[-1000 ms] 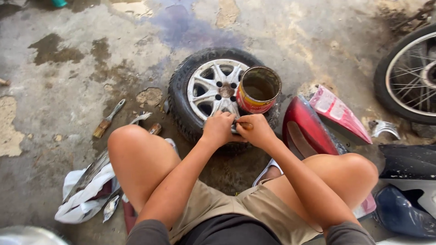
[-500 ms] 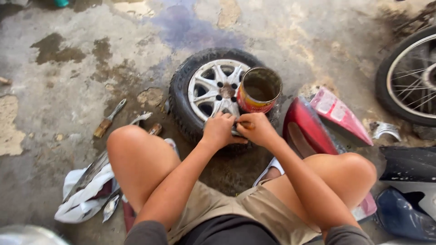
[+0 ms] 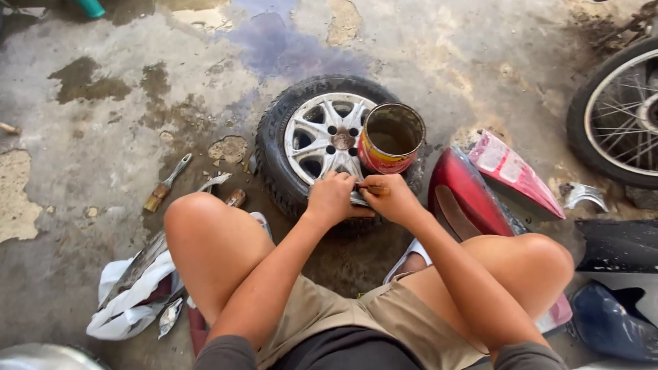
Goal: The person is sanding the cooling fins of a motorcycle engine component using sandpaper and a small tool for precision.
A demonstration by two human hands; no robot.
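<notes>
The fingers of the left hand (image 3: 334, 199) curl down over the near rim of the small black tyre with a silver spoked alloy wheel (image 3: 322, 140), which lies flat on the stained concrete floor (image 3: 123, 137) just in front of the person's knees. What exactly those fingers grip under the knuckles cannot be told. The right hand (image 3: 391, 201) sits touching the left, its fingers pinched shut around a thin brown stick-like tool (image 3: 373, 190) that points toward the left hand.

Just beyond the hands, an open round tin can with a red and yellow wrapper (image 3: 391, 139) rests tilted on the right side of the wheel, its mouth facing the camera. To the right of the tyre lies a glossy red plastic scooter panel (image 3: 469, 199), with a pink-red lens piece (image 3: 517, 171) beside it. A large spoked wheel (image 3: 617, 116) stands at the far right edge. On the left of the floor lie a wood-handled paintbrush (image 3: 164, 183) and, nearer the left knee, a crumpled white cloth (image 3: 127, 301).
</notes>
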